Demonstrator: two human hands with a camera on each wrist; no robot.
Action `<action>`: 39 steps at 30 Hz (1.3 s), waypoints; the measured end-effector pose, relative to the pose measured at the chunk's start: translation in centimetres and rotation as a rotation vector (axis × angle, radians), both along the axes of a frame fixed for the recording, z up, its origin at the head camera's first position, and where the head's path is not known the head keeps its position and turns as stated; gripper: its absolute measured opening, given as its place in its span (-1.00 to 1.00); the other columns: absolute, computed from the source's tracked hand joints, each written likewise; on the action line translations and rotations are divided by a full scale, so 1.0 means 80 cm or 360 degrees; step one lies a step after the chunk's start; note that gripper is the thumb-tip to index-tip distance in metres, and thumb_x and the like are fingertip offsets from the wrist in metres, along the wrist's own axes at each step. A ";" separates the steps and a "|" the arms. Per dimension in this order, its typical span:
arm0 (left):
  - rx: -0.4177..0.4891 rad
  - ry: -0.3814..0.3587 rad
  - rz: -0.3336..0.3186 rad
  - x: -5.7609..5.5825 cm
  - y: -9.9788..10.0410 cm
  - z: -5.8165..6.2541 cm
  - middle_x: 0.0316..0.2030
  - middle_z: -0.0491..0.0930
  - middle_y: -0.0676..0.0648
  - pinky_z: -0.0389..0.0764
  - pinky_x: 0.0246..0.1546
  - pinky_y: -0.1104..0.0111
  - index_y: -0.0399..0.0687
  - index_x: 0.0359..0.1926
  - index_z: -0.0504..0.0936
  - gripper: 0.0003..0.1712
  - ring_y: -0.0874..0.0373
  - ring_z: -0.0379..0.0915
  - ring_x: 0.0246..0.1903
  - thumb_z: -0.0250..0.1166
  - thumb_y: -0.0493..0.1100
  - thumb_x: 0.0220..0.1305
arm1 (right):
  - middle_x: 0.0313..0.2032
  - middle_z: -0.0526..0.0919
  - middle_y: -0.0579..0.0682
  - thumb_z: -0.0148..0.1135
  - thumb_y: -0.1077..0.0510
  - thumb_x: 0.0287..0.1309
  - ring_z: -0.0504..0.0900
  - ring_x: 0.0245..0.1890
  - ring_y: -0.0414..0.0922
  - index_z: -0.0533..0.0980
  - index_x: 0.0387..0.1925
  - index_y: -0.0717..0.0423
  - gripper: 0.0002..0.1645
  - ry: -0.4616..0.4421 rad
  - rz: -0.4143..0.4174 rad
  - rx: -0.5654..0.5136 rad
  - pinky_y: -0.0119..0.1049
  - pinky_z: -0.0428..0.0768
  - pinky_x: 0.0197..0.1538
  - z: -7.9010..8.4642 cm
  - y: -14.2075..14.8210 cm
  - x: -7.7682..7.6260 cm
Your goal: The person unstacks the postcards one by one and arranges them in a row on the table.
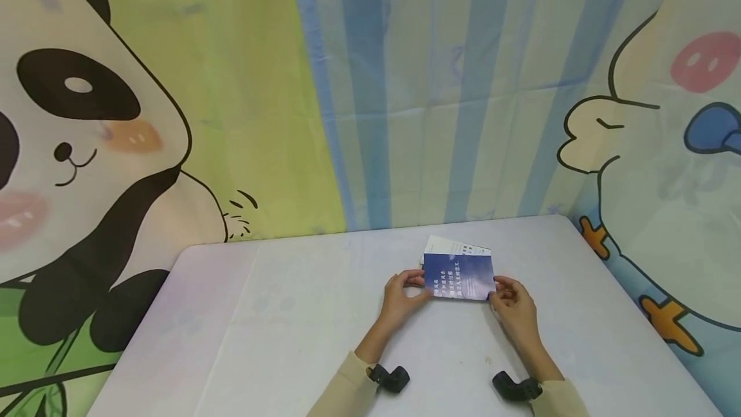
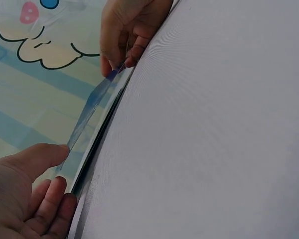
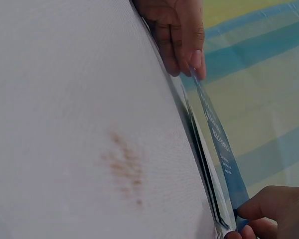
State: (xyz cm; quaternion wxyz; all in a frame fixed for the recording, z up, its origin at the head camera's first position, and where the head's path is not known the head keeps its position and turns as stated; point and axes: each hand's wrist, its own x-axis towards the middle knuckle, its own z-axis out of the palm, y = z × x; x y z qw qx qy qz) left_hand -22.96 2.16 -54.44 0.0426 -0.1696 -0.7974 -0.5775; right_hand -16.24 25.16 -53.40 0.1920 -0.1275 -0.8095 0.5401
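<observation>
A dark blue printed card [image 1: 463,277] with white lettering is held between both hands near the far side of the table. My left hand [image 1: 401,298] pinches its left edge, thumb on the near face. At the lower right corner, my right hand [image 1: 516,313] grips it between thumb and fingers. In the left wrist view the blue card [image 2: 92,107] is tilted, its lower edge close to the tabletop. Behind it, a white card [image 1: 454,246] with small print shows at the top. Thin dark-edged cards [image 3: 202,154] lie flat under it in the right wrist view; how many is unclear.
The white-covered table [image 1: 301,314] ends at a cloth backdrop [image 1: 417,95] with a panda at left and a pale cartoon animal at right. A brownish stain [image 3: 123,167] marks the cloth. Black devices [image 1: 390,378] are strapped to both wrists.
</observation>
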 end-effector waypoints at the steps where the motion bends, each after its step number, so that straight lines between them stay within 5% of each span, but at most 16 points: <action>1: -0.0008 -0.0028 -0.0001 0.001 -0.001 0.000 -0.31 0.69 0.02 0.11 0.37 -0.01 -0.14 -0.02 0.63 -0.51 0.19 0.58 -0.18 0.53 -0.22 -0.04 | -0.17 0.57 0.28 0.24 0.46 0.03 0.42 -0.38 -0.46 0.49 0.04 0.42 -0.54 -0.0008 0.0018 0.0020 -0.66 0.44 -0.34 0.001 0.000 0.001; 7: -0.0014 -0.0138 -0.0023 0.010 -0.006 0.004 -0.27 0.68 0.07 0.35 0.18 0.20 -0.10 0.03 0.59 -0.41 0.20 0.48 -0.10 0.57 -0.23 -0.10 | -0.18 0.57 0.27 0.27 0.43 0.04 0.42 -0.36 -0.43 0.47 0.07 0.44 -0.51 -0.0004 0.0171 0.0148 -0.63 0.45 -0.34 0.003 0.004 0.012; 15: -0.0081 0.0018 -0.0075 0.021 -0.009 -0.001 -0.27 0.69 -0.03 0.03 0.38 -0.07 -0.19 0.03 0.57 -0.41 0.10 0.57 -0.12 0.54 -0.28 -0.09 | -0.13 0.56 0.28 0.31 0.44 0.05 0.48 -0.27 -0.39 0.42 0.10 0.48 -0.46 -0.0011 0.0367 0.0119 -0.60 0.51 -0.29 -0.002 0.018 0.029; 19: -0.0129 0.0093 -0.0103 0.027 -0.008 -0.001 -0.25 0.68 -0.03 0.03 0.35 -0.13 -0.18 0.04 0.58 -0.43 0.10 0.57 -0.10 0.53 -0.28 -0.07 | -0.09 0.57 0.28 0.31 0.44 0.06 0.50 -0.27 -0.42 0.41 0.13 0.45 -0.45 -0.0054 0.0398 0.0145 -0.59 0.53 -0.26 0.001 0.026 0.037; 25: -0.0219 0.0150 -0.0130 0.033 -0.007 0.005 -0.15 0.66 -0.06 0.00 0.33 -0.16 -0.15 0.02 0.61 -0.45 0.08 0.51 -0.02 0.53 -0.26 -0.07 | -0.16 0.56 0.28 0.33 0.55 -0.08 0.50 -0.29 -0.41 0.38 0.13 0.51 -0.35 0.0065 0.0456 0.0172 -0.58 0.53 -0.31 0.001 0.038 0.041; 39: -0.0537 0.0201 -0.0186 0.054 0.006 0.007 -0.13 0.63 0.09 0.07 0.32 -0.04 -0.05 0.03 0.62 -0.48 0.27 0.47 -0.05 0.52 -0.14 -0.02 | -0.15 0.62 0.21 0.38 0.27 0.11 0.48 -0.34 -0.47 0.48 0.09 0.39 -0.49 -0.0121 0.0276 0.0294 -0.57 0.56 -0.33 0.007 0.051 0.061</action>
